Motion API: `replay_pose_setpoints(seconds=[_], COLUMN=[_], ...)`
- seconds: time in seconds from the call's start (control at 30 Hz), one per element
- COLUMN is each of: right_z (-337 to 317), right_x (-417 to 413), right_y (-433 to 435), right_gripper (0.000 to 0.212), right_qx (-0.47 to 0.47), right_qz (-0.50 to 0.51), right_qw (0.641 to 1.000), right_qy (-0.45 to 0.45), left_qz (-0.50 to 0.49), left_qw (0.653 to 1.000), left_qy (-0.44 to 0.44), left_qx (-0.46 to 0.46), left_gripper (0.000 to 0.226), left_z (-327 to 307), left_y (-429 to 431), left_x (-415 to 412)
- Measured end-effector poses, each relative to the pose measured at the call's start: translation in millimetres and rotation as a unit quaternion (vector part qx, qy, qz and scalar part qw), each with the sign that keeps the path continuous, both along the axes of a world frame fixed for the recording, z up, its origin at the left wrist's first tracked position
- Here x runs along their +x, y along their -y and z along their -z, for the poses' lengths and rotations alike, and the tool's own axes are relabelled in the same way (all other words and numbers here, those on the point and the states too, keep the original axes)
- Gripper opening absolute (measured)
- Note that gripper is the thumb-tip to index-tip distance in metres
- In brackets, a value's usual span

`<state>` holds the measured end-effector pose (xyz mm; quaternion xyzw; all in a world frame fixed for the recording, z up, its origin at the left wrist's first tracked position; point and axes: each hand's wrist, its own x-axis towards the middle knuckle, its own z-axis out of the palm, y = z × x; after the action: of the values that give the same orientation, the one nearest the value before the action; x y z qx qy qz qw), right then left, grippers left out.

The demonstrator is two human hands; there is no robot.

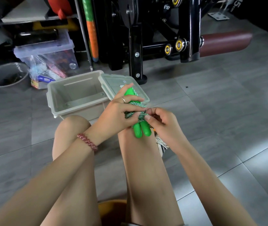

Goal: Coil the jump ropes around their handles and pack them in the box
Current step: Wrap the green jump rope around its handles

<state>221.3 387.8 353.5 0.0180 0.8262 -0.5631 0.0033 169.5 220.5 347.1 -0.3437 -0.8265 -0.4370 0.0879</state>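
Note:
A jump rope with two green handles [142,130] is held above my right knee, its green-and-white cord [135,112] wound round the paired handles. My left hand [117,115] grips the bundle from the left, fingers curled over the coils. My right hand [161,119] pinches the loose end of the cord at the bundle's right side. The beige box [74,97] stands open on the floor just beyond my knees, nothing visible inside it. Its lid [112,83] leans against the box's right rim, partly behind the bundle.
A black exercise machine [154,38] with a maroon padded roller [226,42] stands behind the box. At the left are a clear storage bin [48,51], a plastic bag of items [45,72] and a grey bucket [7,75]. Grey floor tiles spread to the right.

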Motion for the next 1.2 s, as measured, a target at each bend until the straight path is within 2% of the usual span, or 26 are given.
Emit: replay_pose_setpoints(seconds=[0.1,0.17,0.2,0.3,0.4,0.47,0.53,0.63,0.7,0.8,0.87,1.0,1.1,1.2], right_z=[1.8,-0.9,-2.1,-8.6,-15.8,-14.3,-9.2,-4.9,-5.1,-5.1,-5.0,-3.2,-1.6,-3.5], right_x=[-1.8,-1.9,-0.6,5.6,-0.6,-5.6,-8.8,-14.3,-18.3,-19.9,-18.6,-20.1,-21.0,-21.2], right_y=[3.4,4.2,4.3,8.8,10.3,8.6,3.7,2.5,4.2,7.2,5.6,0.0,4.1,7.0], right_gripper=[0.01,0.007,0.015,0.035,0.033,0.028,0.028,0.034,0.037,0.036,0.034,0.031,0.031,0.035], right_qx=[0.002,0.083,0.141,0.342,0.388,0.348,0.243,0.145,0.123,0.126,0.115,0.022,-0.025,-0.019], right_qz=[0.007,0.007,0.001,-0.017,-0.05,-0.098,-0.125,-0.115,-0.106,-0.119,-0.136,-0.149,-0.145,-0.142], right_qw=[1.0,0.996,0.988,0.931,0.907,0.922,0.956,0.98,0.984,0.981,0.98,0.988,0.989,0.989], right_qy=[-0.004,-0.043,-0.068,-0.128,-0.154,-0.142,-0.103,-0.07,-0.067,-0.084,-0.083,-0.036,-0.016,-0.027], left_qz=[-0.007,-0.018,-0.021,-0.023,-0.024,-0.029,-0.014,0.025,0.025,0.008,0.02,0.046,0.05,0.035], left_qw=[1.0,0.999,0.998,0.997,0.999,0.997,0.996,0.993,0.994,0.997,0.998,0.998,0.995,0.992], left_qy=[0.007,0.041,0.065,0.074,0.043,0.071,0.093,0.101,0.098,0.078,0.053,0.033,0.084,0.116], left_qx=[-0.015,-0.015,-0.011,-0.011,-0.022,-0.009,-0.011,-0.053,-0.047,0.005,0.007,-0.005,0.02,0.032], left_gripper=[0.024,0.021,0.021,0.023,0.024,0.024,0.026,0.047,0.055,0.044,0.037,0.033,0.034,0.036], left_z=[-0.2,-1.2,-2.1,-2.4,-1.2,-1.7,-1.3,1.6,4.3,10.4,14.5,13.3,13.0,12.3], left_y=[5.9,10.3,12.6,17.3,14.3,12.8,15.0,22.1,21.2,20.9,23.7,25.0,27.8,28.6], left_x=[-3.2,-3.0,-2.4,-1.3,1.2,2.5,2.0,1.6,3.3,4.6,4.3,-0.5,-4.3,1.8])
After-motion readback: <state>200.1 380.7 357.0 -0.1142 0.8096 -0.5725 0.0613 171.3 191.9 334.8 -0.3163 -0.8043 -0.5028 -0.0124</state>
